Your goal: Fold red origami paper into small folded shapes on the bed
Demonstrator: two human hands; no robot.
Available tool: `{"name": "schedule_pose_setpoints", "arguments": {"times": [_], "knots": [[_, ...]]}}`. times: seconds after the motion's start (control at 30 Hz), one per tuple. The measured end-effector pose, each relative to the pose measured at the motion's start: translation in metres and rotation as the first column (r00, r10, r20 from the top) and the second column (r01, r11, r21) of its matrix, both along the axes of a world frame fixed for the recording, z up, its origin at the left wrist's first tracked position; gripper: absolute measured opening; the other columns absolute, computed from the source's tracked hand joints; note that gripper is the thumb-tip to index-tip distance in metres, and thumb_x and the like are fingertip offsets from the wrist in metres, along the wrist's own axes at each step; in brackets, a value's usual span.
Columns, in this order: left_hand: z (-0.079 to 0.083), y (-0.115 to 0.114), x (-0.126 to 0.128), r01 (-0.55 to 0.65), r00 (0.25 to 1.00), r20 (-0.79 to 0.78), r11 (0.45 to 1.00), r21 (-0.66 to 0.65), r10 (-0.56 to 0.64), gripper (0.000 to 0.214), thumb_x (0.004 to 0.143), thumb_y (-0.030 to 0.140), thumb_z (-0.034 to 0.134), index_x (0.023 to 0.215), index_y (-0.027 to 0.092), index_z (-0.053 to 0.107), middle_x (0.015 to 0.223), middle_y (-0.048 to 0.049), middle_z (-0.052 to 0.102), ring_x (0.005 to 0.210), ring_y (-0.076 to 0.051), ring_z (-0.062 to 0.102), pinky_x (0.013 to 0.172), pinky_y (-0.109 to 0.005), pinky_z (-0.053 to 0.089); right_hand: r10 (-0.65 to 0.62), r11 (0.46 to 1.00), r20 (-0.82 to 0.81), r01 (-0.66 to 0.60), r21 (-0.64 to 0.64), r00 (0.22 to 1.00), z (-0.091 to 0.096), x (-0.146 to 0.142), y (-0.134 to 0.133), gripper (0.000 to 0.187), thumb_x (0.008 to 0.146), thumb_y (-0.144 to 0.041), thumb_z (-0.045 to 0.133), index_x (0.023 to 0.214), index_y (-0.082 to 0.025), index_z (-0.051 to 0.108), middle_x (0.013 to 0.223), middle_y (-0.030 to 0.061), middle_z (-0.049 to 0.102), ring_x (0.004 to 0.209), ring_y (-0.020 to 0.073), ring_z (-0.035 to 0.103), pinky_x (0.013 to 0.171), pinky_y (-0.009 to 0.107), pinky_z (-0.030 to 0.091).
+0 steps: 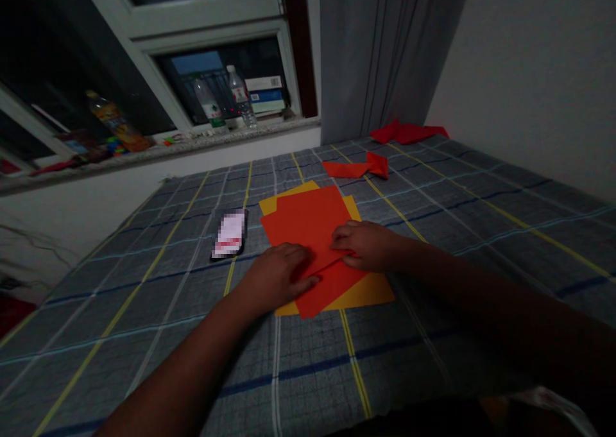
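A sheet of orange paper (pixel 308 215) lies over another orange layer (pixel 332 289), whether a separate sheet or a fold of the same one I cannot tell. Under both, yellow paper (pixel 378 289) sticks out at the corners. My left hand (pixel 276 273) is at the left of the upper layer's near edge, fingers on top and thumb below that edge. On the right, my right hand (pixel 360 244) has its fingers curled and closed on the same edge. Part of the edge is hidden by the fingers.
A phone (pixel 230 235) lies left of the paper on the checked cloth (pixel 168 321). Beyond it are a folded orange paper piece (pixel 356 167) and red folded paper (pixel 409 132). Bottles (pixel 240 97) and boxes (pixel 266 95) stand on the windowsill (pixel 289 126).
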State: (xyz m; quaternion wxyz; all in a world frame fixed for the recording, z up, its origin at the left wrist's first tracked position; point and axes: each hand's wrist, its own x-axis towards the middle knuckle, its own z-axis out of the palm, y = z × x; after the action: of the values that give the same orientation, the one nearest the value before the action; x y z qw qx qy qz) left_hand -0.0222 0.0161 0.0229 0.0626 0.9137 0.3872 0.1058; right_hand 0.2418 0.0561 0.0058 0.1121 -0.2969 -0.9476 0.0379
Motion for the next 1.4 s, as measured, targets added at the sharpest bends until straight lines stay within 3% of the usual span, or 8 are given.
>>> {"name": "schedule_pose_setpoints", "arguments": {"times": [0.13,0.23,0.53,0.63,0.77,0.9,1.07,1.4], "knots": [[-0.009,0.012,-0.007,0.059,0.998,-0.032,0.998,-0.015,-0.059,0.027,0.097,0.028,0.049,0.115,0.02,0.067,0.119,-0.0096,0.071,0.115,-0.026,0.063,0.101,-0.042,0.048,0.116,0.989,-0.073,-0.122,-0.088,0.991,0.002,0.0,0.003,0.029,0.087,-0.016,0.056,0.111,-0.018,0.073,0.111,0.0111,0.071,0.104,0.0245,0.062,0.096,0.04,0.045],[-0.009,0.017,-0.013,0.054,0.999,0.008,0.998,-0.042,-0.053,0.028,0.099,0.029,0.046,0.11,0.02,0.07,0.118,-0.0084,0.071,0.113,-0.024,0.064,0.1,-0.039,0.049,0.118,0.978,-0.115,-0.135,-0.159,0.986,0.003,0.003,0.007,0.023,0.094,-0.021,0.052,0.1,-0.018,0.074,0.101,0.0094,0.073,0.1,0.0224,0.064,0.095,0.037,0.045],[-0.014,0.025,-0.014,-0.105,0.968,0.212,0.984,-0.142,0.134,0.029,0.099,0.034,0.047,0.096,0.02,0.073,0.108,-0.0081,0.074,0.102,-0.022,0.068,0.092,-0.038,0.053,-0.274,0.925,-0.172,0.21,-0.318,0.946,-0.003,0.006,0.018,0.026,0.096,-0.035,0.053,0.091,-0.022,0.074,0.09,0.0045,0.075,0.084,0.0208,0.067,0.075,0.03,0.045],[-0.018,0.029,-0.014,-0.12,0.949,0.278,0.985,-0.125,0.151,0.02,0.095,0.029,0.055,0.091,0.019,0.072,0.106,-0.0074,0.072,0.1,-0.021,0.067,0.091,-0.037,0.053,-0.325,0.928,-0.191,0.274,-0.253,0.926,-0.009,0.004,0.021,0.023,0.096,-0.034,0.054,0.099,-0.02,0.072,0.102,0.0069,0.075,0.094,0.0224,0.066,0.082,0.032,0.046],[-0.023,0.031,-0.013,-0.139,0.936,0.312,0.986,-0.09,0.16,0.014,0.091,0.024,0.058,0.084,0.019,0.069,0.104,-0.0064,0.07,0.098,-0.02,0.065,0.091,-0.037,0.052,-0.348,0.922,-0.28,0.381,0.069,0.895,-0.011,-0.004,0.015,0.028,0.094,-0.035,0.058,0.112,-0.017,0.069,0.116,0.0137,0.069,0.113,0.0301,0.057,0.1,0.045,0.04],[-0.026,0.032,-0.011,-0.144,0.936,0.313,0.986,-0.083,0.163,0.01,0.09,0.022,0.059,0.084,0.019,0.067,0.099,-0.0066,0.07,0.094,-0.02,0.065,0.088,-0.036,0.052,-0.141,0.941,-0.278,0.215,0.261,0.95,-0.008,-0.018,-0.005,0.034,0.097,-0.023,0.047,0.128,-0.017,0.061,0.136,0.0143,0.06,0.128,0.029,0.049,0.115,0.052,0.026],[-0.027,0.033,-0.01,-0.146,0.939,0.304,0.987,-0.063,0.158,0.01,0.09,0.021,0.059,0.087,0.018,0.067,0.099,-0.0081,0.069,0.094,-0.021,0.065,0.089,-0.037,0.051,0.0,0.993,-0.09,0.011,0.115,0.996,-0.02,-0.028,-0.021,0.063,0.098,-0.035,0.048,0.154,-0.014,0.031,0.162,0.0161,0.028,0.15,0.0299,0.024,0.118,0.052,0.025],[-0.029,0.037,-0.01,-0.16,0.954,0.249,0.985,-0.058,0.169,0.007,0.09,0.017,0.062,0.093,0.016,0.069,0.097,-0.0083,0.07,0.092,-0.02,0.065,0.087,-0.034,0.051,-0.03,0.996,0.047,0.033,-0.08,0.998,-0.027,-0.021,-0.013,0.08,0.098,-0.063,0.037,0.156,-0.008,0.028,0.162,0.0202,0.024,0.151,0.0306,0.021,0.121,0.049,0.022]]}}
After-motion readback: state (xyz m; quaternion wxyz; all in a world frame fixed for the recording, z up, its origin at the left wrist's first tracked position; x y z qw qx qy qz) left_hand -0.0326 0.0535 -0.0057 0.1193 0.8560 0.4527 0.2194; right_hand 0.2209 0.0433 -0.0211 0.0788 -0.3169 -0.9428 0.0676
